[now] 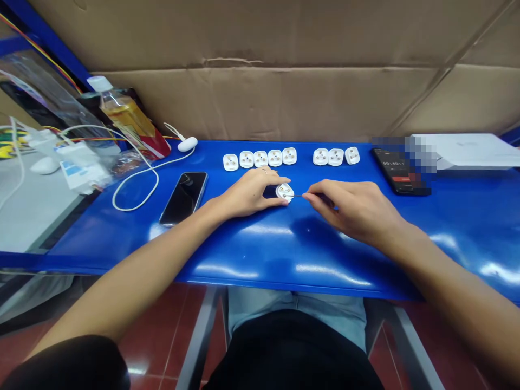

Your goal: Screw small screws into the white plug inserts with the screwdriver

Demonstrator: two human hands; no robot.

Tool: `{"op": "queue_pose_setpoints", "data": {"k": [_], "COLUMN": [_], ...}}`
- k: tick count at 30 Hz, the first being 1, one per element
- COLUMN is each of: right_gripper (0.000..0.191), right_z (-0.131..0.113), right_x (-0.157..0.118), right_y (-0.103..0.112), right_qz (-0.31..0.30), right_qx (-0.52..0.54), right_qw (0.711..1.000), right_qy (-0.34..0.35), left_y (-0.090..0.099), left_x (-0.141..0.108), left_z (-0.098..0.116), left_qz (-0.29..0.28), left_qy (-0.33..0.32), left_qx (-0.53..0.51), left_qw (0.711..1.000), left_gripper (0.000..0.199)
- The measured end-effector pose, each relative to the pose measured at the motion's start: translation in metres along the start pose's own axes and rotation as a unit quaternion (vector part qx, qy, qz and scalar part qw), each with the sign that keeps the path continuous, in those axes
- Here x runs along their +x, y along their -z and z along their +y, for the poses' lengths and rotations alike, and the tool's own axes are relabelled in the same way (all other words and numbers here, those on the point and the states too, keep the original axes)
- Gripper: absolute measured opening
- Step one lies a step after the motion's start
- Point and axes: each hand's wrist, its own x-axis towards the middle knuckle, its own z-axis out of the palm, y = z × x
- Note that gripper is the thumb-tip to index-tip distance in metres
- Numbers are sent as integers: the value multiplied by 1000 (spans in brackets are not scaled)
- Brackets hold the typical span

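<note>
A small white plug housing (285, 193) with metal parts inside lies on the blue tabletop, gripped at its side between the thumb and fingers of my left hand (260, 189). Pinched in my right hand (351, 208) is a thin metal tool (297, 195), whose tip reaches into the housing from the right. Its exact kind is too small to tell. Beyond my hands stands a row of similar white plug housings: a single one (231, 162), a group of several (260, 158), a pair (328, 156) and one tilted piece (352, 155).
On the left are a dark phone (184, 197), a white cable (156, 173) and a tilted drink bottle (132, 119). To the right, another phone (400, 172) shows a timer beside a white box (467, 150). Cardboard (284, 103) backs the table.
</note>
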Motion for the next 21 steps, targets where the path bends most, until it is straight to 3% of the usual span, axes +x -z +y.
{"op": "queue_pose_setpoints", "data": {"k": [5,11,18,21], "right_gripper": [16,20,23,16], "right_z": [2,5,3,3], "right_x": [2,4,0,0], "right_y": [4,9,4,2], "right_qz": [-25,-72,10,19], "right_qx": [55,61,3,28], "right_qw": [998,994,1000,999], "right_qy": [15,61,-6,7], "left_y": [0,-1,-2,-2], "left_x": [1,1,1,1], "left_z": [1,0,3,4], "left_qz": [5,5,-6,-12], "left_qy": [6,1,-12,-17], "left_qx": [-5,1,-7,-7], "left_qw": [1000,1000,1000,1000], "left_gripper": [50,49,49,48]}}
